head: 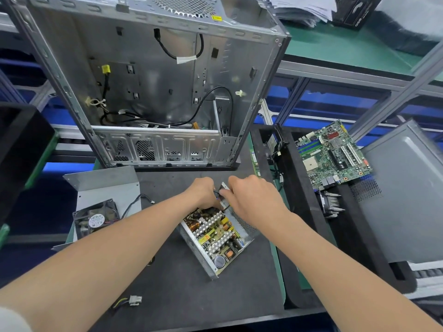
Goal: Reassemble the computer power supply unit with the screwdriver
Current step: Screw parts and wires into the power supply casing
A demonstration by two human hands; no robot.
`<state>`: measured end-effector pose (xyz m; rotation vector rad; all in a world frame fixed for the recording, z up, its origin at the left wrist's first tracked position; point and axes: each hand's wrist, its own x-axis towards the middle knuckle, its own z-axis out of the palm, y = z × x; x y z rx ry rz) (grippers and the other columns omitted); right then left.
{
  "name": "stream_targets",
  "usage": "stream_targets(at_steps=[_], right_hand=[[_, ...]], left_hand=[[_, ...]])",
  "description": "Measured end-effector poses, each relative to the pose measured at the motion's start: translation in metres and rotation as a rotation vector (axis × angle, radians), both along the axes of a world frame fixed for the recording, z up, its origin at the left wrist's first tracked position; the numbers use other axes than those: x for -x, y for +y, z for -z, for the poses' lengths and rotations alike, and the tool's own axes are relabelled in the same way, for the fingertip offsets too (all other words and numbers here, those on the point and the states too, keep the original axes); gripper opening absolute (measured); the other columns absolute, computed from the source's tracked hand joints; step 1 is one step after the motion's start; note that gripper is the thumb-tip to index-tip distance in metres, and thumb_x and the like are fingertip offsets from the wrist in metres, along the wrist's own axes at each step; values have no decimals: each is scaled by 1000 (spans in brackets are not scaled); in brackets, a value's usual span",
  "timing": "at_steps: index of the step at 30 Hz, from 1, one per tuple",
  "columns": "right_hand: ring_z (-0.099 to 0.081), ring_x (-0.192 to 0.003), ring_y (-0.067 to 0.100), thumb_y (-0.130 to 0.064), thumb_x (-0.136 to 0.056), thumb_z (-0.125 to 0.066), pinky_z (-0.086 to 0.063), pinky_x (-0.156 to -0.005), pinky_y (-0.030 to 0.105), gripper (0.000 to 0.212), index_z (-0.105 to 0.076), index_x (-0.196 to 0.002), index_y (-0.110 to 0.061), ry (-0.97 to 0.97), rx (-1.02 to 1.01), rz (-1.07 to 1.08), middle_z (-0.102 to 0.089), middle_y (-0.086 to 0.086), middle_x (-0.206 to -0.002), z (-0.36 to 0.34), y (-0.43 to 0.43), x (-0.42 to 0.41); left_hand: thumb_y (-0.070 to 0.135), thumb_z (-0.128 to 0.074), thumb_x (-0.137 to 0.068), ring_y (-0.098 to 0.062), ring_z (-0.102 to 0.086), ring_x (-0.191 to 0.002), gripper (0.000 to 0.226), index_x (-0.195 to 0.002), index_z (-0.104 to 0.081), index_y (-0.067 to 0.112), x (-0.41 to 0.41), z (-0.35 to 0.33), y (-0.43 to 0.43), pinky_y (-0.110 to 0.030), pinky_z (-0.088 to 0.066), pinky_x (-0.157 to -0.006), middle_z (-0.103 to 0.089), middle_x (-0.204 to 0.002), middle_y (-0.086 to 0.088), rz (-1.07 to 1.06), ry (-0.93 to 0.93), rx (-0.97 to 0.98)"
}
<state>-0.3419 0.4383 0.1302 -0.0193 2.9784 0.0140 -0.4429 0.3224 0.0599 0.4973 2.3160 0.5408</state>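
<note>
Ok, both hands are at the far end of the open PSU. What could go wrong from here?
1. The PSU has its board bare right under the left hand and right hand; a slip could bend parts or nick wires.
2. The fan sits apart by the cover, its lead loose; it could get pinched or forgotten at closing.
3. The loose connector near the mat edge might be swept off by an arm.
</note>
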Motion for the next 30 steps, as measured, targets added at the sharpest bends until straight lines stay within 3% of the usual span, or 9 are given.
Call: stream_targets(at_steps=[3, 7, 11, 16, 20, 23, 25, 27, 30], right_hand=[[-61, -80, 35, -33, -106, -54, -44, -62, 40, 18, -45, -109, -18, -52, 53, -198, -44, 5, -109, -13, 4, -3], [-55, -96, 24, -7, -101, -57, -43, -65, 36, 23, -54, -121, -17, -155, -82, -468, -47, 2, -118, -17, 10, -2], [-61, -87, 32, -19, -108, -53, -36, -66, 37, 24, -52, -131, -15, -94, -105, -358, -55, 6, -109, -9, 4, 0], [-65, -81, 36, -40, -114, -39, -28, -56, 36, 30, -50, -115, -13, 0, -180, -117, -59, 9, -84, 1, 2, 1], [-67, -87, 38, -43, -112, -40, -33, -62, 37, 32, -53, -113, -13, 3, -90, -42, -63, 10, -96, 3, -3, -2], [-60, -72, 34, -29, -103, -53, -37, -59, 37, 20, -49, -118, -16, -70, 52, -155, -42, 4, -105, -10, -1, -6], [-46, -61, 24, -13, -95, -58, -34, -53, 37, 30, -46, -122, -17, -155, 20, -304, -38, 4, -112, -18, 2, -7], [-41, -67, 23, -2, -94, -58, -33, -55, 37, 33, -47, -122, -16, -187, -51, -357, -41, 5, -113, -20, 2, -4], [-50, -77, 30, -3, -99, -59, -31, -58, 33, 29, -47, -122, -15, -130, -74, -275, -42, 1, -103, -16, 0, 1]], left_hand=[[35, -80, -85, -25, -58, -87, 38, -98, -65, 2, 0, 1, 0, -40, -54, -82, -62, -92, -9, 12, 7, 10], [35, -79, -84, -23, -53, -77, 31, -89, -63, 8, 1, 0, 0, -35, -46, -70, -58, -84, -6, 36, -2, 5], [31, -78, -85, -21, -50, -71, 30, -87, -60, 7, 1, 3, 0, -33, -41, -65, -55, -74, -4, 14, 4, 20], [36, -85, -82, -24, -56, -80, 37, -95, -69, 5, 2, 2, 0, -33, -44, -69, -62, -82, -7, 24, -6, 7], [34, -82, -84, -23, -53, -78, 33, -83, -63, 8, 2, 3, 1, -32, -42, -68, -58, -78, -6, 21, -3, 25], [34, -78, -86, -23, -55, -80, 31, -85, -59, 9, 2, 3, 2, -32, -44, -68, -56, -78, -4, 18, 7, 49], [38, -76, -87, -20, -56, -74, 31, -87, -60, 10, 2, 2, 2, -30, -44, -63, -57, -80, -2, 29, 11, 55], [38, -75, -86, -17, -52, -66, 31, -82, -58, 12, 2, 0, 2, -28, -43, -58, -55, -77, 0, 36, 9, 42], [43, -82, -82, -23, -63, -86, 43, -99, -66, 8, 2, 2, 1, -35, -51, -71, -67, -92, -6, 50, 30, 40]])
